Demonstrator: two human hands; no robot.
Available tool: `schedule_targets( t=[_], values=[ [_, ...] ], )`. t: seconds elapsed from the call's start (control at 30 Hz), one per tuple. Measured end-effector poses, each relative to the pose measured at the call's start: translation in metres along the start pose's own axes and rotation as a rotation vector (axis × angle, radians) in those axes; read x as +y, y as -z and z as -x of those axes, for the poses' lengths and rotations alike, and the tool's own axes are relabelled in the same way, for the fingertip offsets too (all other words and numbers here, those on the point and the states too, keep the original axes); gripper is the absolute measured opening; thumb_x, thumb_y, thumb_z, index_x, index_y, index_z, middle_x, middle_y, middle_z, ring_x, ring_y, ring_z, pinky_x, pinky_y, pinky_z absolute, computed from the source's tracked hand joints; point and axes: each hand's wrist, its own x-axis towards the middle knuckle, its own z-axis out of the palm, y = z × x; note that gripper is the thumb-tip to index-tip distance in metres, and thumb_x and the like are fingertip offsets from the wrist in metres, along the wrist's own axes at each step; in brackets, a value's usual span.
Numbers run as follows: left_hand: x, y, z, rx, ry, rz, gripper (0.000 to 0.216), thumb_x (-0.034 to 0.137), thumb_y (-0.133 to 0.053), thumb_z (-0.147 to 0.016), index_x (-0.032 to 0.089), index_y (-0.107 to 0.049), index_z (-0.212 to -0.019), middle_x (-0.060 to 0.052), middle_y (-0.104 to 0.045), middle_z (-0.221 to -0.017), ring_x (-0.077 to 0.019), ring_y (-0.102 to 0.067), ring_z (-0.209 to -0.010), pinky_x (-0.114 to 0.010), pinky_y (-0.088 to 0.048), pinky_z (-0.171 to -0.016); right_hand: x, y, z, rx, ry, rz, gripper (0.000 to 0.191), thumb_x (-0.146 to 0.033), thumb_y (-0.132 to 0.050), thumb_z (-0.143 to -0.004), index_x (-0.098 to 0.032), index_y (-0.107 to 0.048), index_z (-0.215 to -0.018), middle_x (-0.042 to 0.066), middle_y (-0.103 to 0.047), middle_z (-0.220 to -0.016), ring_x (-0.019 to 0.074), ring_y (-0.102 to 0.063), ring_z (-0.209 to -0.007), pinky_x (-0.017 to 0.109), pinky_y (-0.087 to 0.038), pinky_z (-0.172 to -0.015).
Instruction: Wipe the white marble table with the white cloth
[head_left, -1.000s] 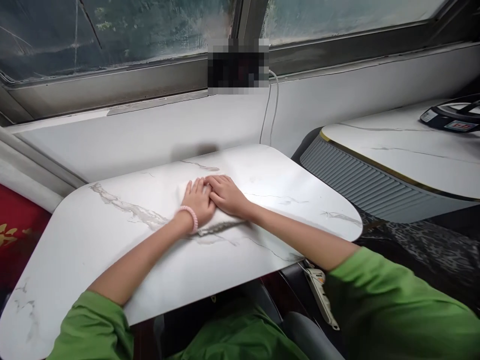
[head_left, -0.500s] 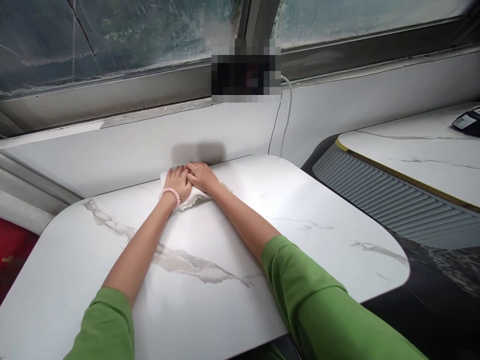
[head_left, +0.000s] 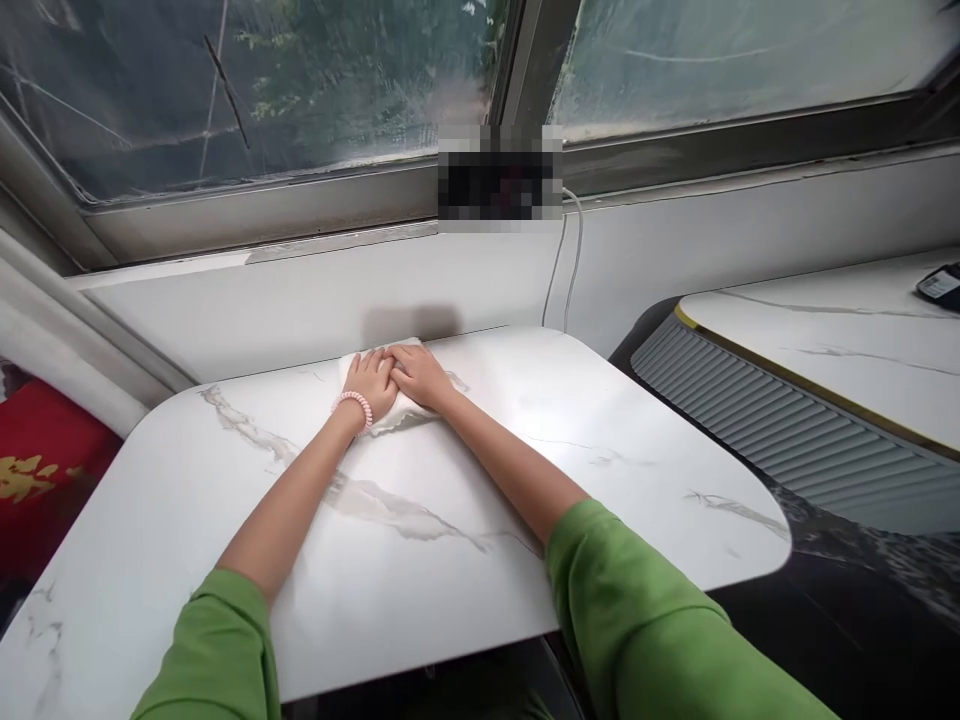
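Observation:
Both my hands lie flat, side by side, on a white cloth (head_left: 397,414) at the far edge of a white marble-patterned table (head_left: 465,530), close to the wall. My left hand (head_left: 371,380) wears a pink coil bracelet (head_left: 354,404) at the wrist and presses the cloth's left part with fingers stretched out. Fingers extended, my right hand (head_left: 420,373) touches the left one and covers the cloth's right part. Most of the cloth is hidden under the hands. Green sleeves cover my upper arms.
A white wall and a window sill (head_left: 300,245) run behind the table, with a white cable (head_left: 574,250) hanging down. A second marble-topped table (head_left: 840,335) with a ribbed grey side stands at the right. A red cushion (head_left: 37,480) sits at the left.
Both hands slid the cloth from the middle of the table away from me to the far edge by the wall. In the last half second they have barely moved.

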Motion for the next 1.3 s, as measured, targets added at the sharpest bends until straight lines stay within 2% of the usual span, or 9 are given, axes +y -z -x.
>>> schedule_targets(
  t=[0.17,0.37,0.47,0.57,0.7,0.8,1.07,1.2,1.3],
  values=[
    [0.027,0.005,0.052,-0.008,-0.029,0.005,0.05,0.026,-0.032,-0.096,0.009,-0.041,-0.142,-0.014,-0.036,-0.153,-0.0257,-0.029,-0.143,-0.047,-0.017,-0.12,-0.028,0.014,0.054,-0.057,0.059,0.116,0.036,-0.017,-0.033,-0.088,-0.012,-0.055,-0.115,0.015,-0.062,-0.119,0.0267,-0.052,-0.108,0.041,-0.035,-0.1],
    [0.061,0.015,0.151,-0.012,-0.141,0.026,0.055,0.031,-0.037,-0.095,0.005,-0.039,-0.143,-0.019,-0.035,-0.152,-0.0309,-0.026,-0.144,-0.05,-0.015,-0.12,-0.08,0.049,0.138,-0.14,0.255,0.143,0.032,-0.021,-0.035,-0.089,-0.01,-0.056,-0.111,0.015,-0.059,-0.105,0.0266,-0.047,-0.095,0.045,-0.038,-0.095],
    [0.067,0.023,0.192,-0.02,-0.216,0.074,0.053,0.032,-0.036,-0.096,0.008,-0.038,-0.144,-0.018,-0.034,-0.153,-0.0301,-0.025,-0.145,-0.051,-0.017,-0.119,-0.101,0.061,0.168,-0.194,0.331,0.099,0.028,-0.019,-0.039,-0.086,-0.011,-0.056,-0.107,0.015,-0.056,-0.104,0.0264,-0.045,-0.095,0.046,-0.04,-0.094],
    [0.064,0.03,0.209,-0.066,-0.241,0.141,0.05,0.03,-0.034,-0.097,0.014,-0.037,-0.145,-0.014,-0.031,-0.155,-0.0266,-0.022,-0.146,-0.052,-0.019,-0.119,-0.114,0.061,0.183,-0.189,0.327,0.059,0.031,-0.017,-0.041,-0.083,-0.01,-0.055,-0.11,0.016,-0.054,-0.109,0.0271,-0.044,-0.1,0.047,-0.038,-0.099],
    [0.048,0.035,0.194,-0.195,-0.169,0.199,0.05,0.021,-0.035,-0.094,0.017,-0.038,-0.144,-0.011,-0.03,-0.157,-0.0243,-0.02,-0.147,-0.051,-0.018,-0.119,-0.122,0.044,0.173,-0.166,0.243,0.095,0.037,-0.017,-0.04,-0.084,-0.007,-0.053,-0.117,0.018,-0.053,-0.113,0.0288,-0.044,-0.105,0.05,-0.035,-0.103],
    [0.025,0.033,0.166,-0.217,-0.132,0.186,0.049,0.017,-0.039,-0.09,0.018,-0.046,-0.138,-0.009,-0.032,-0.156,-0.0241,-0.024,-0.145,-0.05,-0.016,-0.12,-0.117,0.024,0.144,-0.173,0.204,0.128,0.04,-0.017,-0.039,-0.084,-0.007,-0.053,-0.12,0.018,-0.055,-0.114,0.0295,-0.046,-0.104,0.051,-0.034,-0.103],
    [-0.056,0.011,0.077,-0.002,0.034,0.041,0.046,0.02,-0.033,-0.094,0.019,-0.045,-0.139,-0.01,-0.044,-0.148,-0.0232,-0.035,-0.14,-0.047,-0.019,-0.119,-0.074,-0.035,0.015,-0.095,0.22,-0.043,0.04,-0.017,-0.037,-0.083,-0.012,-0.055,-0.118,0.015,-0.06,-0.115,0.0269,-0.05,-0.107,0.042,-0.037,-0.101],
    [-0.084,0.007,0.043,0.046,0.005,0.045,0.043,0.019,-0.034,-0.093,0.018,-0.051,-0.133,-0.009,-0.048,-0.144,-0.0215,-0.04,-0.135,-0.044,-0.021,-0.118,-0.061,-0.049,-0.024,-0.077,0.189,-0.028,0.037,-0.017,-0.036,-0.082,-0.013,-0.056,-0.113,0.014,-0.061,-0.114,0.0269,-0.051,-0.107,0.041,-0.038,-0.1],
    [-0.097,0.004,0.03,0.073,0.003,0.055,0.043,0.019,-0.035,-0.092,0.018,-0.052,-0.131,-0.009,-0.049,-0.144,-0.0217,-0.041,-0.134,-0.044,-0.023,-0.117,-0.057,-0.054,-0.041,-0.078,0.179,-0.024,0.036,-0.017,-0.037,-0.082,-0.013,-0.057,-0.111,0.014,-0.061,-0.114,0.0268,-0.052,-0.106,0.04,-0.038,-0.099]
  ],
)
